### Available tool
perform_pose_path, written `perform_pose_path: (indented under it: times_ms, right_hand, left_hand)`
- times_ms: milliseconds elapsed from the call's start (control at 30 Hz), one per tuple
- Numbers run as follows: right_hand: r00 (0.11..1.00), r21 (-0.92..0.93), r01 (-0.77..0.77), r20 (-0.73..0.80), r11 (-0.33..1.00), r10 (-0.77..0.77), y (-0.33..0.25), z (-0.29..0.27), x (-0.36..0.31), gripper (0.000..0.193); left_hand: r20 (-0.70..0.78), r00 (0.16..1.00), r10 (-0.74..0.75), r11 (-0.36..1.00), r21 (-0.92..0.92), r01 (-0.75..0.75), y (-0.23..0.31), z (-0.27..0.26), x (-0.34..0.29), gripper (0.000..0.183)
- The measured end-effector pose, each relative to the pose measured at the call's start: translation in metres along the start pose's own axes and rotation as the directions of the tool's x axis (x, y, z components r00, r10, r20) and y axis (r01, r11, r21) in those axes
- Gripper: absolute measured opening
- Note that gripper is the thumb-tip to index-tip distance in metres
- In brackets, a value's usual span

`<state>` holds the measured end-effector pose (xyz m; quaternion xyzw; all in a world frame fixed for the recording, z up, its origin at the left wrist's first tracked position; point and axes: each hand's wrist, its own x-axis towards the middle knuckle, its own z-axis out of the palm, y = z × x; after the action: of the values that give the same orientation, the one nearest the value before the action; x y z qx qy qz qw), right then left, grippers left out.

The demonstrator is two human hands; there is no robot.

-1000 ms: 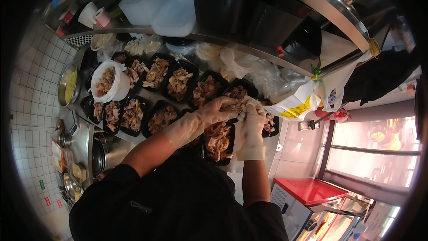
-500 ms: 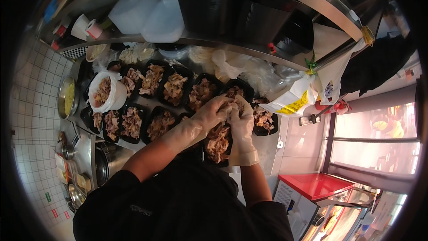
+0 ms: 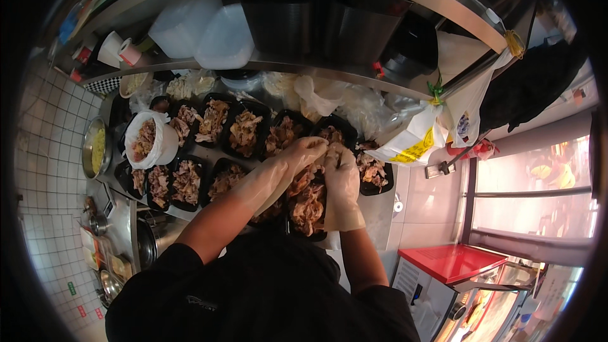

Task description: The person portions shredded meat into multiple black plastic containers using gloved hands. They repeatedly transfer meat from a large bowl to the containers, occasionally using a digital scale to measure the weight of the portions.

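Across the steel tabletop (image 3: 379,206), note close-packed coverage by loaded containers. Above, on the steel shelf (image 3: 291,69), identify stacks of black containers (image 3: 364,31), well apart from the work below. Beneath the shelf, locate two uneven rows of black trays (image 3: 373,190). Rate those in plain view as filled and unlidded; leave unrated any partly hidden by the left forearm (image 3: 214,225). At the left of the rows, locate the white tub (image 3: 166,147), bag-lined; count its contents as remaining outside the trays. Over the far end of the nearest tray, locate the left hand (image 3: 305,154) and right hand (image 3: 342,168), both gloved, with bent fingers drawn together and fingertips meeting or nearly so. Cannot tell from this view whether pinching a piece or merely touching. Last, trace the meat (image 3: 306,208): chunks heaped in the trays, loose pieces inside the tub, and a tall heap just below the hands. Judge filling as well advanced, with handling at this nearest tray apparently unfinished.
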<state>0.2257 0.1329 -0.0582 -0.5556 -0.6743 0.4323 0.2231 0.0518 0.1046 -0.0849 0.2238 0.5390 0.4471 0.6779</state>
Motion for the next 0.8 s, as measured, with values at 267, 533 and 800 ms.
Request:
perform_pose_path:
  times_ms: [267,533,800]
  right_hand:
    - [0.934,-0.167,0.352,0.129,0.921,-0.334,0.035,0.019,0.058,0.053]
    - [0.877,-0.412,0.451,0.038,0.792,-0.48,0.062,0.041,0.073,0.049]
    - [0.919,0.389,-0.3,0.364,0.871,0.154,-0.024,-0.011,-0.028,0.044]
  left_hand:
    - [-0.137,0.985,-0.109,0.993,-0.066,0.101,-0.016,-0.032,0.026,0.056]
    - [-0.139,0.989,0.044,0.978,-0.195,-0.071,-0.013,-0.031,-0.004,0.059]
    - [-0.314,0.915,0.254,0.959,-0.041,-0.281,0.011,-0.001,-0.006,0.044]
